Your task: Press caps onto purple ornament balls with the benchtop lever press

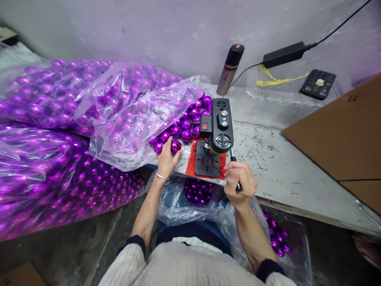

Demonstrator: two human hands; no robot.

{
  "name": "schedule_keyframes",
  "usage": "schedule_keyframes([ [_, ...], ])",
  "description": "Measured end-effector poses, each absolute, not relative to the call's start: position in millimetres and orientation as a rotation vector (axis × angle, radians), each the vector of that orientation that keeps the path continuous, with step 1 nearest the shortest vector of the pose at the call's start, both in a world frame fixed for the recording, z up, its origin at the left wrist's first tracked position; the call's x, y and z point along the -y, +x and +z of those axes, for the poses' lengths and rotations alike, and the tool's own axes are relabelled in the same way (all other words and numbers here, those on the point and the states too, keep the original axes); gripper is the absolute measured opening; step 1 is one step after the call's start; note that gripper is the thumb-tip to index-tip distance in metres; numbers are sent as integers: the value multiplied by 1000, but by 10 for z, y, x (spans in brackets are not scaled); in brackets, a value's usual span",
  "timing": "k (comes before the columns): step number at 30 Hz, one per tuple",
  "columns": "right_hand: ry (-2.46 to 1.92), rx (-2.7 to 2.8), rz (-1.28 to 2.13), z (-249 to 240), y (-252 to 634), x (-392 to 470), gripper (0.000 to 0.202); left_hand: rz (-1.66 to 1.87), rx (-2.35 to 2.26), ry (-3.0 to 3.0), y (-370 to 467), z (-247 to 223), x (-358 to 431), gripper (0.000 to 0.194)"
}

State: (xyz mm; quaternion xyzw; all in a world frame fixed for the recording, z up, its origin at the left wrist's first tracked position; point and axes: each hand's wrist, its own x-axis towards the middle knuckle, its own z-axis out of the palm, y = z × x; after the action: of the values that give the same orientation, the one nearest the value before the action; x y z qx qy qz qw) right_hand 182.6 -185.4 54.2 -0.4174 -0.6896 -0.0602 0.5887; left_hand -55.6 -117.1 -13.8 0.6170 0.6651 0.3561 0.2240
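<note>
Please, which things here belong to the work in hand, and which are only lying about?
Seem in use:
- black machine, its lever in the right hand
- purple balls, left hand at them
- red sheet under the machine

Seem just lying about:
- tall can
- yellow strip
- flat black device

The right hand [240, 182] grips the lever [233, 155] of a black press machine [222, 126], which stands just beyond it. The left hand [168, 159] is at a purple ball [176, 145], perhaps pinching it, though the fingers partly hide the contact. More shiny balls [186, 130] lie beyond that hand, spilling from a clear plastic bag [119, 115] to its left.
</note>
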Motion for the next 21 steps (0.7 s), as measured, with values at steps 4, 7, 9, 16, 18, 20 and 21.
schedule_keyframes([
  [4,-985,1603,-144,528,1824,1854,22,1378,-1286,1051,-629,-173,1183,71],
  [7,-986,1597,-144,524,1824,1850,22,1265,-1058,803,-571,-165,1276,59],
  [9,-973,1600,-144,524,1824,1846,22,1187,-1005,751,-468,-173,1340,57],
  [16,-967,1621,-138,534,1828,1852,21,1161,-1187,1184,24,-292,1409,72],
  [18,-968,1634,-148,542,1831,1854,21,1144,-1269,1363,110,-329,1410,73],
  [20,-968,1642,-160,551,1834,1856,20,1092,-1364,1509,162,-355,1413,67],
  [21,-969,1646,-163,556,1836,1856,20,1057,-1403,1576,179,-363,1415,64],
])
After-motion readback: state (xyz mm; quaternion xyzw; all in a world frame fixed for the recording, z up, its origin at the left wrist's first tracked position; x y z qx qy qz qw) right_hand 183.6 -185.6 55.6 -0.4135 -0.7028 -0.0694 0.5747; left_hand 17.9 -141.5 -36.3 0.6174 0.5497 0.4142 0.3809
